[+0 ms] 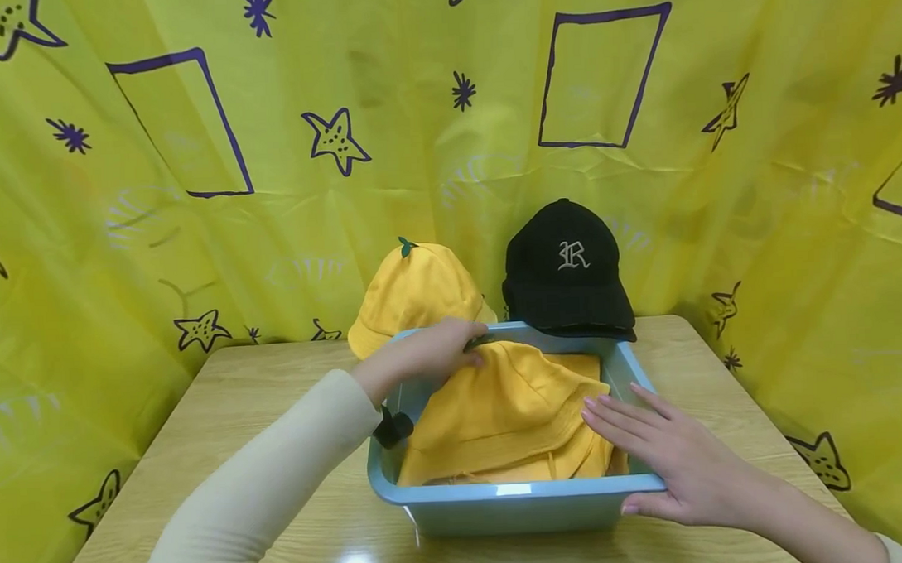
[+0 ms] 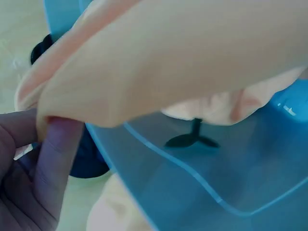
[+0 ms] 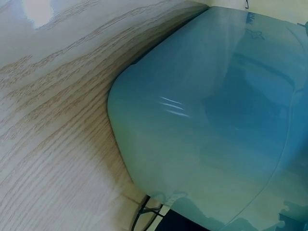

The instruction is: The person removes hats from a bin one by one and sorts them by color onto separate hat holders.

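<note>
- The yellow hat (image 1: 500,412) lies inside the blue bin (image 1: 458,494), its brim toward the near wall, with more yellow cloth (image 1: 582,365) showing behind it.
- The left hand (image 1: 438,348), at the bin's back-left side, pinches fabric between thumb and finger; a light hold should do, since soft cloth likely creases under a hard one.
- The right hand (image 1: 673,460) straddles the near-right corner, fingers straight toward the brim and thumb outside the wall (whether the fingertips press the cloth, I cannot tell). It makes a sensible brace against the bin sliding.
- A dark sprout (image 2: 195,139) hangs below the pinched fabric in the left wrist view; it is best kept off the bin wall so that it does not bend.
- The black cap (image 1: 562,265) and a second hat (image 1: 414,291), also yellow, sit just behind the bin, so small left-hand movements seem wisest there.
</note>
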The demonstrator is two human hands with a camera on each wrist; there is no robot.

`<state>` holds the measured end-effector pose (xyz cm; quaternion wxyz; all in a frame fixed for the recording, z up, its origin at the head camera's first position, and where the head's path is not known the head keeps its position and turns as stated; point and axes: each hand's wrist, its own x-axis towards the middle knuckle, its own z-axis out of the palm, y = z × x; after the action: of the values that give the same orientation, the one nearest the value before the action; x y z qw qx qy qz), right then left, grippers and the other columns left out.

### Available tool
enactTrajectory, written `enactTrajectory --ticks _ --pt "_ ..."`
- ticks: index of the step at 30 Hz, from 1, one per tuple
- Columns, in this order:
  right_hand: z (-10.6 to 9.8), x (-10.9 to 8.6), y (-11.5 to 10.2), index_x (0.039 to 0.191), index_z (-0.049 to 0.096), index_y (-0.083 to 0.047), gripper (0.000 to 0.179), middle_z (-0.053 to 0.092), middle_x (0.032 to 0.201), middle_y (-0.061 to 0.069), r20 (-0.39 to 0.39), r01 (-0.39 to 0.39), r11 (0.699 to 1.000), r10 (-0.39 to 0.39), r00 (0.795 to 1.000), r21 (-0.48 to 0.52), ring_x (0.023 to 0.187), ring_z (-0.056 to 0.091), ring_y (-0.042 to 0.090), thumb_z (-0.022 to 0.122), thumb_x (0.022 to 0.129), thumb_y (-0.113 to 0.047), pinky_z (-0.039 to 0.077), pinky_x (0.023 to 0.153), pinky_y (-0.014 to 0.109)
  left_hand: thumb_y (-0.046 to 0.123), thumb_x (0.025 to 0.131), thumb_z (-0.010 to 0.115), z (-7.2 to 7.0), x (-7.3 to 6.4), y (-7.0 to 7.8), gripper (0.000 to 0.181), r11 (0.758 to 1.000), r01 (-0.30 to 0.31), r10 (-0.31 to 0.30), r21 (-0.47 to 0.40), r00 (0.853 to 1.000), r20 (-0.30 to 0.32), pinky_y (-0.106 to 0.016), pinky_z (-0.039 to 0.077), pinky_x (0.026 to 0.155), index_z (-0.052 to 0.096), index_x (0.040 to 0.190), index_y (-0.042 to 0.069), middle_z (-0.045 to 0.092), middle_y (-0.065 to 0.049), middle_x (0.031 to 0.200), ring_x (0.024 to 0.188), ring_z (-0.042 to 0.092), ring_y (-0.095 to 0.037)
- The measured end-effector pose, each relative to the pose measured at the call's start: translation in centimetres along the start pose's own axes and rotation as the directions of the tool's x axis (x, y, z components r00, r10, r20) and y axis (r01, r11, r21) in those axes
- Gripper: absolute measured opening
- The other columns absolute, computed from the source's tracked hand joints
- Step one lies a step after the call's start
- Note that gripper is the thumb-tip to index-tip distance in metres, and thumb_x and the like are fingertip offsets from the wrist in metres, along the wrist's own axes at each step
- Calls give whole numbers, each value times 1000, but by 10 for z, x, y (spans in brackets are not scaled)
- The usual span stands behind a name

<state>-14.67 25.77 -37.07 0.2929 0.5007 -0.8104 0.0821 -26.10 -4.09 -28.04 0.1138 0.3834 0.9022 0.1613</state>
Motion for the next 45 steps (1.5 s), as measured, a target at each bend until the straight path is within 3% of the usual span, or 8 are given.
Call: enactTrajectory --ticks 5,10,20,27,31,37,39,45 --pt "-2 1 0 135 48 3 78 41 147 11 -9 -1 1000 1 1000 7 137 35 22 33 94 -62 9 118 39 13 91 63 -17 -5 10 13 997 -79 81 21 992 -95 -19 43 60 53 86 7 48 0 72 65 49 -12" --pt "-6 6 0 130 52 6 70 47 141 16 -80 79 997 -77 994 21 136 38 24 40 96 -54 16 117 36 15 92 62 -26 -12 17 15 987 -46 24 -157 990 -137 -25 50 53 51 85 7 52 -4 73 50 56 -15" --pt "-33 53 0 122 60 5 36 62 121 21 -302 224 956 -274 913 -190 123 53 26 47 100 -22 32 111 38 14 93 61 -50 -33 46 11 894 -101 -10 -437 970 -245 -37 54 51 53 91 7 55 -8 80 47 60 -25" --pt "-46 78 4 123 59 0 36 65 115 17 -240 242 871 -368 898 -428 96 64 29 37 96 10 48 93 44 13 94 59 -70 -34 59 15 782 -170 -31 -600 950 -311 -42 54 49 56 105 4 56 -10 80 66 60 -24" --pt "-54 94 9 109 66 1 29 70 97 14 -295 273 843 -437 850 -464 74 64 26 41 96 8 54 61 37 14 95 57 -72 -36 61 18 717 -164 -86 -678 944 -319 -39 55 50 55 108 3 60 -11 79 64 62 -22" --pt "-59 113 19 91 68 5 25 68 78 12 -427 285 906 -402 810 -312 62 63 23 45 98 0 50 46 33 20 96 55 -71 -38 49 20 584 -107 -198 -804 942 -270 -31 54 53 54 106 2 62 -6 84 65 64 -16" --pt "-59 118 23 89 67 5 26 67 79 12 -440 270 933 -352 826 -239 62 63 23 46 99 -5 51 47 34 22 96 54 -70 -41 41 23 540 -76 -248 -838 937 -245 -29 55 56 54 107 2 63 -4 86 67 65 -14" --pt "-63 139 34 87 62 2 22 58 77 10 -452 119 991 -133 882 -59 64 56 18 50 97 -13 52 54 28 33 101 41 -63 -57 20 44 483 -38 -283 -875 938 -198 -32 57 72 46 124 -4 61 -6 99 81 66 -14"
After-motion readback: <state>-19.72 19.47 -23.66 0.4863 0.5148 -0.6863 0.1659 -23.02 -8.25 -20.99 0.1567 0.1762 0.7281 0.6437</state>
